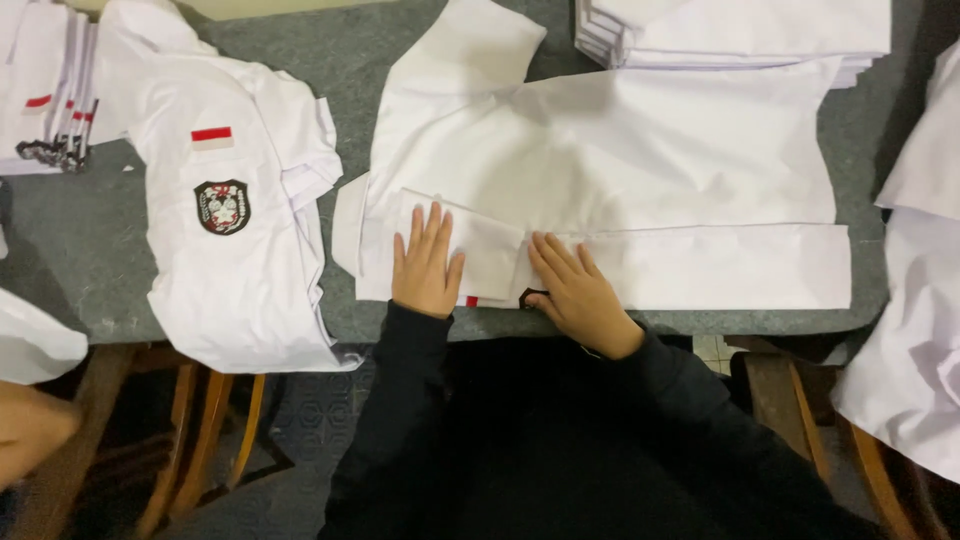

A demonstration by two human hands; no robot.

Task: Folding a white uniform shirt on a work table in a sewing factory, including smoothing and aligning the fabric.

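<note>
While the head camera looks straight down: the lines below go through what it shows.

Head view, worktop: a grey felt-like worktop carries everything; its near edge runs just above the person's black sleeves.

Head view, garment in hand: a white cotton shirt lies spread flat in the middle of the worktop, its near part folded into a long band along the worktop's near edge and a sleeve reaching up towards the far side.

Head view, left hand: the left hand lies palm down on the folded left end of the shirt, fingers straight and only slightly apart, pressing flat, gripping nothing.

Head view, right hand: the right hand rests just beside it on the folded band, fingers stretched out and lightly fanned towards the fold; flat on the cloth, nothing clasped. A dark badge edge and a bit of red peep out at the hem between the two hands.

Head view, surroundings: a folded white shirt with a red-and-white patch and a dark crest lies to the left; a stack of folded white cloth sits at the far edge; more white fabric hangs at the right; wooden chair legs show below.
</note>
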